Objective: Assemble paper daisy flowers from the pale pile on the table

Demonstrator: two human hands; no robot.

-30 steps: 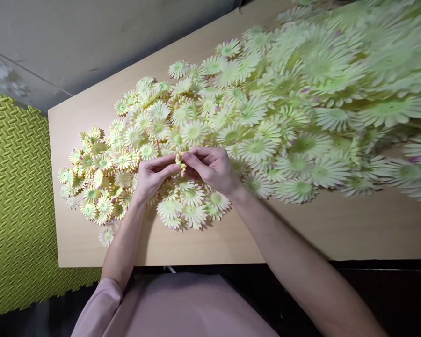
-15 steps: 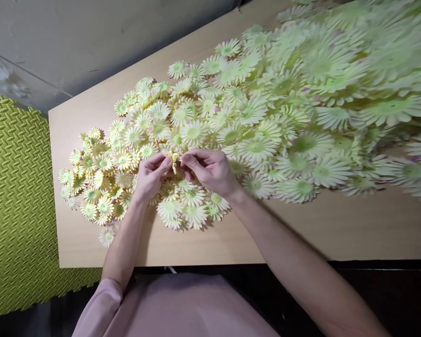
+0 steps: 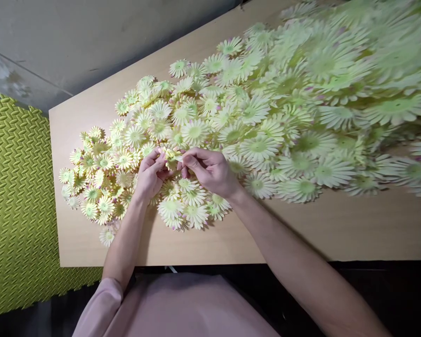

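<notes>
Between my two hands is a pale yellow artificial flower (image 3: 170, 155), small and partly covered by fingers. My left hand (image 3: 151, 175) pinches its left side between thumb and fingers. From the right, my right hand (image 3: 210, 169) has thumb and forefinger closed on a whitish petal edge of the same flower. Both hands hover over a wide heap of loose artificial daisy heads (image 3: 194, 132), pale yellow-green with some purple petal tips. More flower heads (image 3: 194, 214) lie just below the hands.
The heap spreads over a light wooden table (image 3: 203, 248) and grows thicker toward the upper right. A grey wall (image 3: 108, 37) runs behind the table. Yellow-green textured foam matting (image 3: 17, 201) stands at the left edge.
The flower between my hands has turned, and a whitish petal edge now shows at my right fingertips. My left fingers have shifted slightly around it; both arms stay nearly in place.
</notes>
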